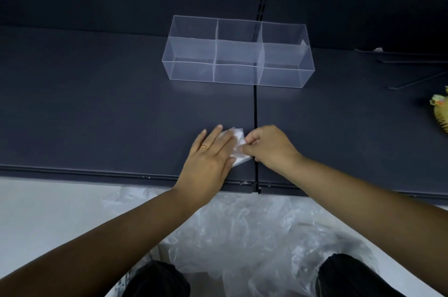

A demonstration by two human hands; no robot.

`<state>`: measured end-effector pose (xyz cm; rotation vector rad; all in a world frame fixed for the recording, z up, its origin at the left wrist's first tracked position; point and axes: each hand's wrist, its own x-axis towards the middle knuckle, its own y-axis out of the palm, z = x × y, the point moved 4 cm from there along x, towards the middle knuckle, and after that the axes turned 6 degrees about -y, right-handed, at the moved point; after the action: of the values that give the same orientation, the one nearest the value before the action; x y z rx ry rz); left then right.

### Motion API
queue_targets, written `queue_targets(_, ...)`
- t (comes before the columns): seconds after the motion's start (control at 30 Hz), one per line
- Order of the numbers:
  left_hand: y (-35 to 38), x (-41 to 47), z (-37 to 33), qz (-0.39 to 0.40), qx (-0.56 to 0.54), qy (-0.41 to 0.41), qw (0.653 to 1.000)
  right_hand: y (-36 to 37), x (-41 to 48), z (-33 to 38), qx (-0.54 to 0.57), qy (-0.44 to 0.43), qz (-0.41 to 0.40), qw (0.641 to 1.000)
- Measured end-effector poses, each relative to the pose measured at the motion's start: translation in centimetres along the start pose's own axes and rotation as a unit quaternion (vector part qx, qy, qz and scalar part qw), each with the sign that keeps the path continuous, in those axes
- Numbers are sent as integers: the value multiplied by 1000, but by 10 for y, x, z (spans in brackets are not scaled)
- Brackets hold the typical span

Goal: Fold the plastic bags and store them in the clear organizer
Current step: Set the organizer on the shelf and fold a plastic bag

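A small folded clear plastic bag (238,145) lies on the dark shelf (97,114) near its front edge. My left hand (209,156) presses flat on the bag's left part, fingers spread, a gold ring on one finger. My right hand (269,146) pinches the bag's right edge between thumb and fingers. The clear organizer (238,53), with three compartments in a row, stands farther back on the shelf; its compartments look empty.
A heap of loose clear plastic bags (254,236) lies on the pale floor below the shelf, between my dark-clad knees. A yellow object (440,112) sits at the shelf's right edge. Thin dark rods (412,63) lie at the back right. A seam (255,107) splits the shelf.
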<state>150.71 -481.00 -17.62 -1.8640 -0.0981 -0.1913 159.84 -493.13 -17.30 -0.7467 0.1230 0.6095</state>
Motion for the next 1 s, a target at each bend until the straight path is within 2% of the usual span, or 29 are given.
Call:
queue_targets(0.17, 14, -11, 11, 69, 20, -87, 994, 8, -7, 3, -55, -31, -91, 994)
queue_targets(0.27, 19, -13, 14, 89, 5, -139, 986, 22, -16, 0, -178, -89, -136, 970)
queue_targets(0.47, 19, -10, 26, 113, 44, -166, 979, 11, -21, -16, -217, -94, -188, 953)
queue_targets(0.63, 19, -9, 26, 130, 56, -183, 973, 11, -25, -16, -188, -80, -204, 957)
queue_targets(0.8, 26, -13, 12, 117, 71, -231, 963, 22, -21, -5, -183, -52, -144, 971)
queue_targets(0.87, 27, -17, 6, 113, 63, -247, 960, 20, -20, 0, -146, -55, -132, 979)
queue_targets(0.93, 22, -17, 3, 101, -2, -265, 959, 14, -19, 3, -44, -46, -120, 991)
queue_targets(1.0, 12, -12, 5, 91, -135, -294, 942, 6, -19, 8, 70, -40, -90, 993)
